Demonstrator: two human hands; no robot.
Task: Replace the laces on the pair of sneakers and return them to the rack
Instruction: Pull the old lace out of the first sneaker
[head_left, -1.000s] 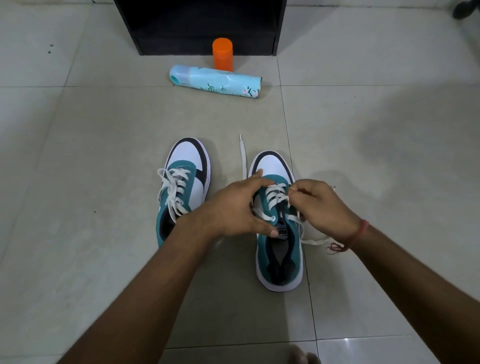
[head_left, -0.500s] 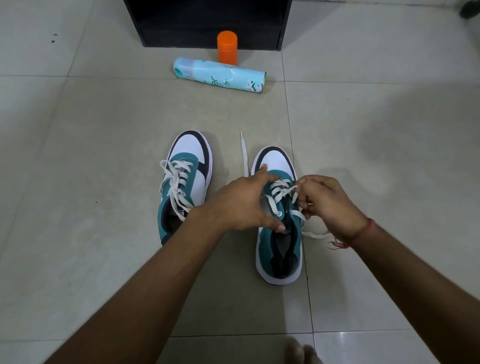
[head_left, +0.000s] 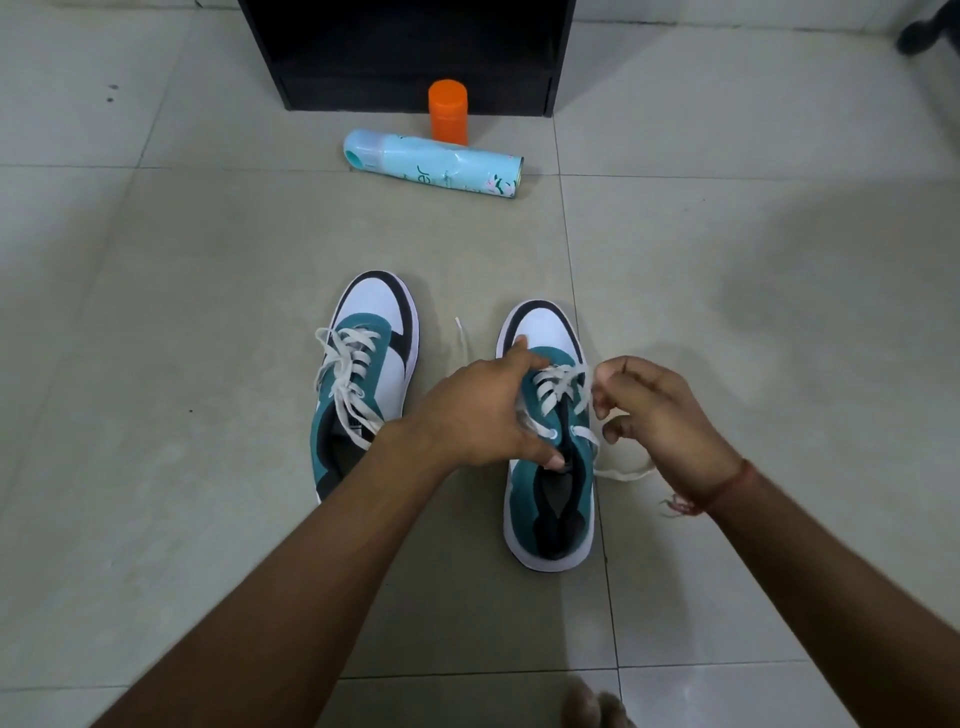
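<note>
Her right hand (head_left: 660, 415) had drawn the pinched lace (head_left: 558, 387) farther out while the left hand (head_left: 483, 415) gripped the right sneaker (head_left: 550, 499), so lacing was progressing.

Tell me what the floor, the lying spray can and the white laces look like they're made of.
Floor: probably glazed ceramic tile, pale and glossy, with grout lines and soft reflections.
Spray can: likely thin metal with a printed light-blue coat and a plastic cap; the smooth sheen suggests it, though not surely.
Laces: flat woven fabric, matt white, perhaps cotton or polyester; they bend limply in the right hand.
</note>
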